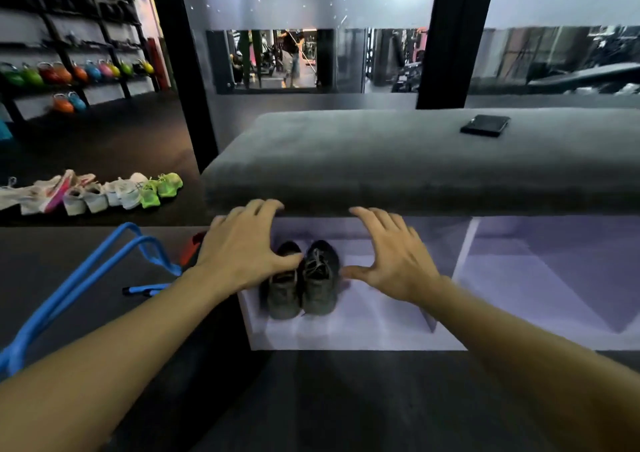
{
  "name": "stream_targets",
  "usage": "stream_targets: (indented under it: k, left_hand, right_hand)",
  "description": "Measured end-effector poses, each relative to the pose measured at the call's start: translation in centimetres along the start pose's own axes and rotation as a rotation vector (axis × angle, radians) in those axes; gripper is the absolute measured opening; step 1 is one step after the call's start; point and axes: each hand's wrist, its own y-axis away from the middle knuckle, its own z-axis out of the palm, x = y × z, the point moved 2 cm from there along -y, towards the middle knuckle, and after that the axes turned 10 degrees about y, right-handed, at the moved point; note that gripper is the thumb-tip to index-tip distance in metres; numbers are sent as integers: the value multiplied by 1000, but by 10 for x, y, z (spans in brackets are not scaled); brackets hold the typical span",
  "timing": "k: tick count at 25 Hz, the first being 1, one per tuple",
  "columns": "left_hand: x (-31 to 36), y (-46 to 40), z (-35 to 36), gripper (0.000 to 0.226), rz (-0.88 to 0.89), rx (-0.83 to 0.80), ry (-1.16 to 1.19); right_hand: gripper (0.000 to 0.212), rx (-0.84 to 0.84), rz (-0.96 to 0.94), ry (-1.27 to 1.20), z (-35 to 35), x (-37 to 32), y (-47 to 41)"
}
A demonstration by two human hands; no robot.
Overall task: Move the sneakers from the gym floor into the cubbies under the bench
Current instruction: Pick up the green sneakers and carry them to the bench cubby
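Pair of dark grey lace-up sneakers (303,280) stands side by side, touching, upright on soles, toes pointing inward, in the leftmost cubby (363,327) under the grey padded bench (381,160); cubby interior white. Row of light sneakers (93,192) on the dark gym floor (104,143) to the left of the bench: white, pink-accented, and a neon green pair at the right end.

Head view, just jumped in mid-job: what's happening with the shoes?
A pair of dark sneakers sits side by side in the left cubby under the grey bench. The left hand and right hand are spread open on either side of the pair, gripping nothing. More sneakers are lined up on the floor to the left. A phone lies on the bench.
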Motion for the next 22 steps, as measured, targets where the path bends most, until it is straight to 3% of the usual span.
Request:
stream_targets:
  k: [10, 16, 22]
  left_hand:
    - [61, -91, -280, 88, 10, 180, -115]
    - [108, -132, -523, 90, -1, 266, -199]
    - [143, -102, -740, 93, -70, 312, -234]
  right_hand:
    - [96, 176, -103, -31, -263, -12, -136]
    - [97, 246, -156, -42, -486, -47, -223]
    - [100, 280, -226, -106, -675, -124, -258]
